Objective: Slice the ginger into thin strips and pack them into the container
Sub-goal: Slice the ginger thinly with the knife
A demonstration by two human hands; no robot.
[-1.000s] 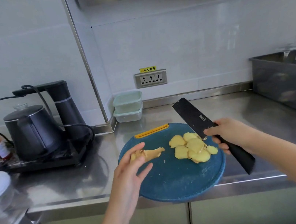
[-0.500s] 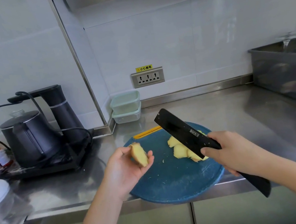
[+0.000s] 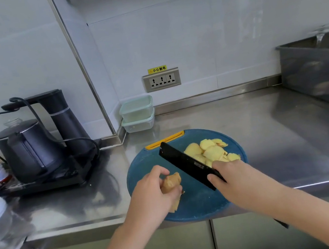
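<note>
L hand (image 3: 154,192) fingers curl round the ginger chunk (image 3: 171,184) over the board (image 3: 192,205), R hand (image 3: 234,180) wraps the knife (image 3: 184,162), blade angled alongside, prob lining up a cut; slices (image 3: 210,151) piled behind, containers (image 3: 137,114) by wall.

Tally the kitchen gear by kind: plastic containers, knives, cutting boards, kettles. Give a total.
Plastic containers: 2, stacked
Knives: 1
Cutting boards: 1
Kettles: 1
Total: 5
</note>
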